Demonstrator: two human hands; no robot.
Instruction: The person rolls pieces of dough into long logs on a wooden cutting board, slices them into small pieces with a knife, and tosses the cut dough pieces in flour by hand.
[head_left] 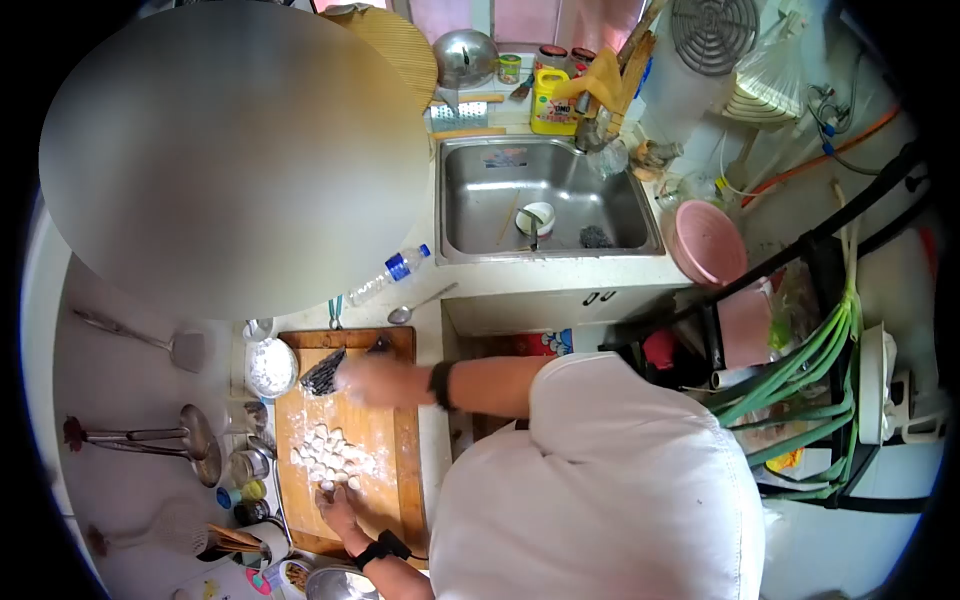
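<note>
A floured wooden cutting board (398, 460) lies in front of me. Small white dough pieces (328, 450) are clustered on its middle. My left hand (340, 512) rests at the near side of the cluster, fingers apart, with its fingertips against the closest pieces. My right hand (385, 381) is blurred over the far part of the board. A dark, textured, blade-like object (323, 373) shows beside its fingers, and another dark bit sticks out behind the hand. The fingers seem closed on it, though the grip is partly smeared. A bowl of white flour (271, 368) stands beside the board.
A clear bottle with a blue cap (395, 270) and a spoon (402, 314) lie on the counter. Beyond is a steel sink (480, 240). Jars (247, 466) and a utensil holder (268, 538) line the wall side. A pink basin (708, 243) sits beside the sink.
</note>
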